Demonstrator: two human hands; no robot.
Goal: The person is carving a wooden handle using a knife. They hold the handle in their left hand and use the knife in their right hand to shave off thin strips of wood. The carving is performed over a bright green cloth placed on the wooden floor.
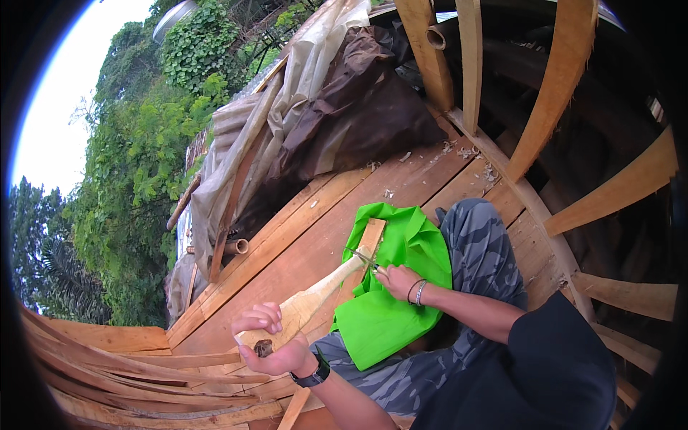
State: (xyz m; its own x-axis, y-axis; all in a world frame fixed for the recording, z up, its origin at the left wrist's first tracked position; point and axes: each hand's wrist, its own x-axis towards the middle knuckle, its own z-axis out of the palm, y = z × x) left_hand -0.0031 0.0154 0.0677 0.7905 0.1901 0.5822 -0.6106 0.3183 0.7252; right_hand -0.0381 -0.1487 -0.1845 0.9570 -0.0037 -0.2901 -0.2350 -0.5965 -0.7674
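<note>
Left hand [269, 344], dark watch at the wrist, fingers curled shut around the broad end of a pale carved wooden piece [315, 299]; a small dark knot or hollow shows on the wood just under the thumb; right hand [396, 281], two thin bracelets at the wrist, closed on a small blade [360, 256] whose tip rests on the narrow neck of the same piece. Wooden piece: light, freshly cut, cream to pale yellow; wide and flattish at the left hand's end, tapering to a slim rounded handle at the right hand's end; surface smooth with faint facets; lies aslant across the person's lap, wide end low, narrow end high. Under its narrow end, a short flat board [369, 240], touching it; beneath both, a bright green cloth [401, 287] spread over the person's camouflage-patterned trousers [480, 251]. Seat: reddish-brown plank deck [301, 236], strewn with pale wood shavings [473, 154] toward the far edge. Beyond the deck: curved wooden ribs [559, 79] rising at the right; brown and translucent plastic sheeting [344, 107] draped over a heap at the top; stacked bent planks [129, 373] at lower left; green foliage [143, 143] and pale sky at the left.
</note>
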